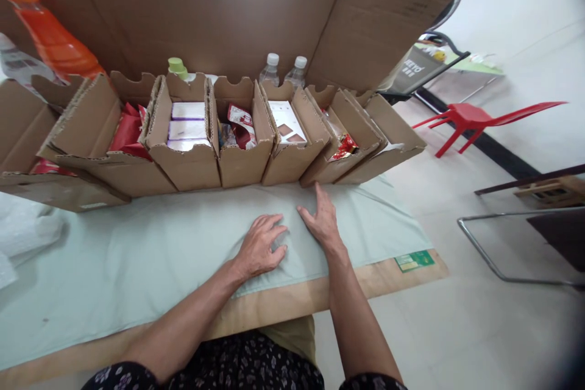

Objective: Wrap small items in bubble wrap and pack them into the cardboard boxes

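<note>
My left hand [261,247] rests over the pale green cloth [150,250], its fingers apart and nothing in it. To its right, my right hand [322,219] reaches forward with fingers spread, also holding nothing. Its fingertips are at the foot of a cardboard bin [320,164] that has a red and gold packet [346,147] inside; whether they touch the bin, I cannot tell. Left of that bin, another holds a white box [286,122] with brown squares. Further left, bins contain a dark red and white packet [242,125], stacked white packs [187,125] and a red packet [128,132].
A tall cardboard sheet [219,12] stands behind the bins. Bottles rise there, including an orange one [57,33] and a clear one [270,67]. Crumpled clear plastic [27,231] lies at left. A green card [414,261] sits by the table edge; a red chair [470,119] stands beyond.
</note>
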A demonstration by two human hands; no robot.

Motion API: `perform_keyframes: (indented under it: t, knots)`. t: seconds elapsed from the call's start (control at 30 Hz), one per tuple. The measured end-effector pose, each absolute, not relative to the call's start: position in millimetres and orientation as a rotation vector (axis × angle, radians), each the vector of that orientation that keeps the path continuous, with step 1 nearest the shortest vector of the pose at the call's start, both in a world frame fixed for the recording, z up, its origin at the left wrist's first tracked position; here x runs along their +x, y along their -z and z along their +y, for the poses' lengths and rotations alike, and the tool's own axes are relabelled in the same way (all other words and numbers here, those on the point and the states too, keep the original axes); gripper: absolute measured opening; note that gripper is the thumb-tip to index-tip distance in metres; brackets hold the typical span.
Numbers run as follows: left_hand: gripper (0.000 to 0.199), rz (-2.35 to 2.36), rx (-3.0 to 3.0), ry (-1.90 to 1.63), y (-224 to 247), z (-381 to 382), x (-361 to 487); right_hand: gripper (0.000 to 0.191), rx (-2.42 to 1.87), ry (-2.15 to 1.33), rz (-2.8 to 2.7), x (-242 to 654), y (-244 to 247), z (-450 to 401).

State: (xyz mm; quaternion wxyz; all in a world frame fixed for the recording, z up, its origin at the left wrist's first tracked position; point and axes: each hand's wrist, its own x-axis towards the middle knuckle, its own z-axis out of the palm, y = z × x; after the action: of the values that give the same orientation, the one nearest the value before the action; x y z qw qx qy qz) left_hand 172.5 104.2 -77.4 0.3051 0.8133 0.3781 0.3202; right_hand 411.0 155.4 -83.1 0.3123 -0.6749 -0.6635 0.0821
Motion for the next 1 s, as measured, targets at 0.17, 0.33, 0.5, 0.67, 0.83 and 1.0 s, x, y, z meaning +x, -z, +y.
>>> perform_keyframes:
  t: [0.17,0.33,0.5,0.67,0.83,1.0]
  knots:
    - [0.044,1.016,2.152,-0.844,77.6,105.5,173.2,0.066,-1.796,-0.265,-1.718,402.7,70.1,147.4]
    - [0.044,0.989,2.167,-0.835,77.3,107.4,172.7,0.064,-1.612,-0.320,-1.621,368.7,4.4,146.6]
    - [0.038,1.082,2.053,-0.911,73.1,106.2,174.1,0.055,-1.694,-0.184,-1.795,333.7,-60.4,194.5]
    - [0.038,1.205,1.881,-0.971,56.4,89.2,164.9,0.021,-1.773,-0.041,-1.824,331.4,-73.8,185.7]
    - [0.055,1.282,1.725,-1.067,48.1,66.0,136.3,0.019,-1.567,-0.104,-1.828,379.2,-56.7,72.2]
    - [0.078,1.319,1.611,-1.103,34.4,59.9,125.4,0.043,-1.625,-0.056,-1.452,459.4,-29.1,-50.7]
